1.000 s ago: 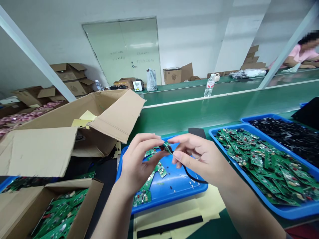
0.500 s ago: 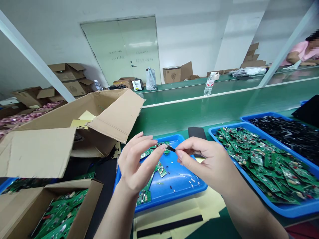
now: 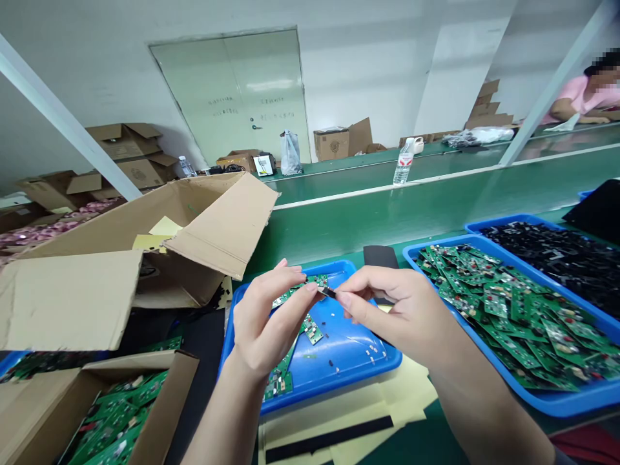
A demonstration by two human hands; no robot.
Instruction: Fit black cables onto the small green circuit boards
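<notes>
A small black strip (image 3: pixel 328 292) with a pale end spans the gap between my two hands, above the blue tray (image 3: pixel 349 381). My right hand (image 3: pixel 394 303) pinches its right end between thumb and index finger. At the pale end, my left hand (image 3: pixel 268 310) brings thumb and index finger together; its other fingers are curved and lifted. The exact grip of the left fingertips is too small to make out. Several green circuit boards (image 3: pixel 312 330) lie in the tray below, along with tiny black and white bits.
A blue tray heaped with circuit boards (image 3: pixel 498 303) stands on the right, beside another of black parts (image 3: pixel 557 258). At left are an open carton (image 3: pixel 217 239) and a smaller box of boards (image 3: pixel 165 407). A water bottle (image 3: pixel 403 163) stands behind; a person (image 3: pixel 581 100) sits far right.
The black strip and my right fingers have shifted slightly left and closer to my left fingertips. The whole view has moved a little.
</notes>
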